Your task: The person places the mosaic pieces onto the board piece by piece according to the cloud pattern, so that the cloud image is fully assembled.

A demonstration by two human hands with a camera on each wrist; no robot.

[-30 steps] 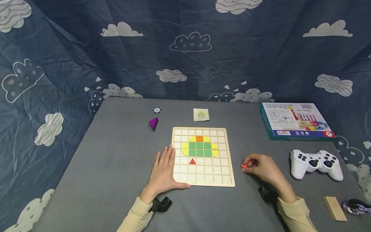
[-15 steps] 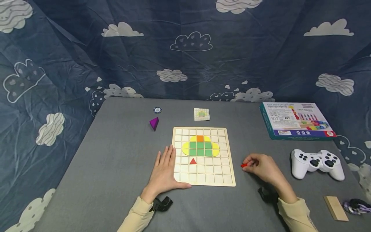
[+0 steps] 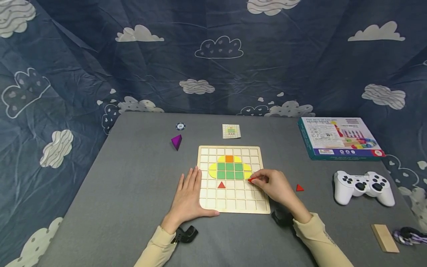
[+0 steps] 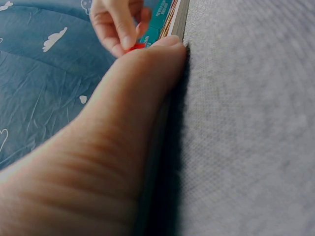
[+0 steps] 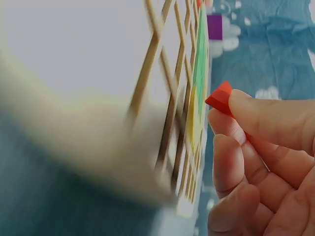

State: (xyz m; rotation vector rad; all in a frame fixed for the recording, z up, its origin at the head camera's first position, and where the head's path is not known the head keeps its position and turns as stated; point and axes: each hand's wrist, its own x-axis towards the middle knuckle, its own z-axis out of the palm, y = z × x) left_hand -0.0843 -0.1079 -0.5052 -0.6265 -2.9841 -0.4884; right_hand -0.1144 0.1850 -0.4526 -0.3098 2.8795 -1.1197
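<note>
A wooden grid board (image 3: 248, 204) lies mid-table, its cells partly filled with green squares (image 3: 230, 171), yellow rounded pieces (image 3: 212, 171) and one orange square (image 3: 229, 159). One red triangle (image 3: 221, 185) sits in a cell below the green rows. My left hand (image 3: 187, 198) rests flat along the board's left side, fingers straight, thumb at the front edge. Over the board's right part, my right hand (image 3: 271, 183) pinches another red triangle (image 5: 221, 97) between thumb and index finger. A further red triangle (image 3: 299, 188) lies on the table to the right of that hand.
A small pattern card (image 3: 231, 131) lies behind the board. Back left are a purple pyramid (image 3: 176, 142) and a poker chip (image 3: 180, 126). On the right stand a game box (image 3: 341, 139), a white game controller (image 3: 364, 188), a wooden block (image 3: 384, 238) and a purple-black object (image 3: 409, 236).
My right hand has moved left from the table to over the board, carrying a red triangle. The red triangle left on the table now shows. My left hand stays in place.
</note>
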